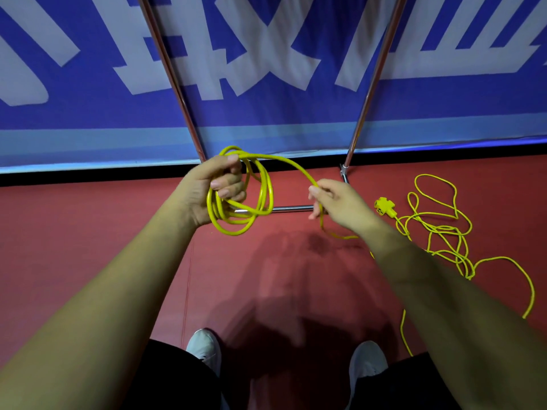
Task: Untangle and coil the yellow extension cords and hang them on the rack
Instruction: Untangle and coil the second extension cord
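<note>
Left hand (213,189) and right hand (340,204) curled

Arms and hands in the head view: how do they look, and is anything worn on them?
The left hand and the right hand are bare: no gloves, rings or watch visible. The left forearm and the right forearm are bare too, with no sleeve in view. The fingers show short, unpainted nails.
</note>
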Tool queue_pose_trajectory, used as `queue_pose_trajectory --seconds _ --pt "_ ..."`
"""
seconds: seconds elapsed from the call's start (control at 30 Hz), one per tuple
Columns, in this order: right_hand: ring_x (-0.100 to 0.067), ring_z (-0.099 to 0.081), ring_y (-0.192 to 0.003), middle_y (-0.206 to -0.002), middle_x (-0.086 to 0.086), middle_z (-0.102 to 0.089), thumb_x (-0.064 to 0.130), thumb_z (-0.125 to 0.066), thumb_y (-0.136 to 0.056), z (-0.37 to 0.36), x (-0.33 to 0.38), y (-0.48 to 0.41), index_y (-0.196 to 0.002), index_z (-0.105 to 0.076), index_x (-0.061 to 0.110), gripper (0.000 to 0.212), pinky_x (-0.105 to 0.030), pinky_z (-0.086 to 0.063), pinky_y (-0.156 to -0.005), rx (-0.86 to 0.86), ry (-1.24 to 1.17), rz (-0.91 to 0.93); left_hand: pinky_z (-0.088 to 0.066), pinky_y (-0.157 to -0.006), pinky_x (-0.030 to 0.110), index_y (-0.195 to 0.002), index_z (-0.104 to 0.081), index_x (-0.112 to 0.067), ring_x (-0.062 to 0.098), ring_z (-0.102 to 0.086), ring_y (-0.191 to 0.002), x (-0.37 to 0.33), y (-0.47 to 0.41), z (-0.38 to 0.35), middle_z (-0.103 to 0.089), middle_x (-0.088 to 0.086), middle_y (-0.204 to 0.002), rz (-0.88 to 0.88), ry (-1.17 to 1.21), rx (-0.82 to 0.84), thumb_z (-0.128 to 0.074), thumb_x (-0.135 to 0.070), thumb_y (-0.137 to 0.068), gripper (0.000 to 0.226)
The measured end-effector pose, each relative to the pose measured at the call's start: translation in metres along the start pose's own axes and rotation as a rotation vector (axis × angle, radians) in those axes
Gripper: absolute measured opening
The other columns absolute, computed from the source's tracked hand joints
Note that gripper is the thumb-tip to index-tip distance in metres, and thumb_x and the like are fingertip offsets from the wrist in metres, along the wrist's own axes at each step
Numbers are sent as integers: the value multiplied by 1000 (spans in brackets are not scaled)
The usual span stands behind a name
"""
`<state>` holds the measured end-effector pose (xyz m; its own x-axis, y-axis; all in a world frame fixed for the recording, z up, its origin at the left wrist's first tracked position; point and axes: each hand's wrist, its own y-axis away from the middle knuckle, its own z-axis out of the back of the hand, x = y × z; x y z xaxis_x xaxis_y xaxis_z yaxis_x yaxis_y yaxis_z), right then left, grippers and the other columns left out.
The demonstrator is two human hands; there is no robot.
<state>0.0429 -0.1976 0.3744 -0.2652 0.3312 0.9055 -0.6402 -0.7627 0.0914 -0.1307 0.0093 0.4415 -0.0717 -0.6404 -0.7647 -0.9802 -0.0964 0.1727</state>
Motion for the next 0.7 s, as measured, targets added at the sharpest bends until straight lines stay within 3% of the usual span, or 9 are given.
queue_pose_trajectory --seconds 0.07,0.13,0.23,0.33,0.4,0.53,0.6,0.7 --pt "-20 -49 -41 -52 -3 -46 26 -49 -101 3 0 -2 -86 -65 18 23 -26 -39 -49 -143 -117 -34 -37 -48 21 -67 -60 -16 6 -38 -36 4 5 -3 -35 -12 -39 122 -195 55 -91 -35 -61 37" --pt "-12 -33 -40 -49 7 -38 30 -50 -101 4 -1 -4 -88 -68 20 24 -25 -31 -46 -226 -152 -65 -36 -48 22 -74 -57 -9 10 -39 -36 11 9 -5 -35 -9 -40 259 -361 133 -91 -32 -63 42" --pt "-1 -37 -37 -39 19 -43 32 -54 -99 1 0 -7 -82 -68 15 28 -24 -29 -51 -227 -89 -73 -35 -48 22 -70 -62 -6 12 -42 -34 16 11 -11 -37 -6 -39 354 -368 248 -84 -25 -70 28" --pt "-3 -37 -37 -38 14 -42 47 -58 -93 -4 -1 -9 -68 -64 15 41 -26 -32 -51 -228 -85 -116 -41 -51 23 -64 -61 -12 9 -46 -35 15 7 -15 -35 -9 -38 214 -147 291 -75 -23 -77 22" --pt "-11 -45 -42 -41 10 -45 56 -59 -88 -5 -2 -8 -69 -64 12 49 -25 -39 -49 -178 -96 -180 -45 -53 24 -69 -62 -10 8 -50 -37 13 3 -14 -36 -9 -38 82 98 315 -69 -20 -83 18" --pt "-12 -58 -60 -60 4 -61 34 -58 -97 -8 -11 -3 -77 -65 8 33 -20 -44 -61 56 22 -180 -45 -53 28 -75 -60 -1 15 -54 -41 10 -3 -14 -51 0 -42 -131 474 289 -63 -9 -86 15" --pt "-13 -55 -64 -67 1 -63 22 -57 -98 -9 -25 -2 -75 -63 14 25 -24 -41 -62 106 95 -202 -46 -53 29 -74 -59 0 16 -54 -41 7 -3 -15 -51 2 -42 -219 545 244 -63 -7 -85 13" --pt "-12 -46 -59 -69 0 -59 19 -57 -97 -7 -50 2 -80 -68 6 24 -27 -35 -58 159 251 -310 -45 -54 29 -73 -59 0 16 -55 -42 -4 1 -12 -51 2 -42 -326 621 178 -67 -4 -81 12"
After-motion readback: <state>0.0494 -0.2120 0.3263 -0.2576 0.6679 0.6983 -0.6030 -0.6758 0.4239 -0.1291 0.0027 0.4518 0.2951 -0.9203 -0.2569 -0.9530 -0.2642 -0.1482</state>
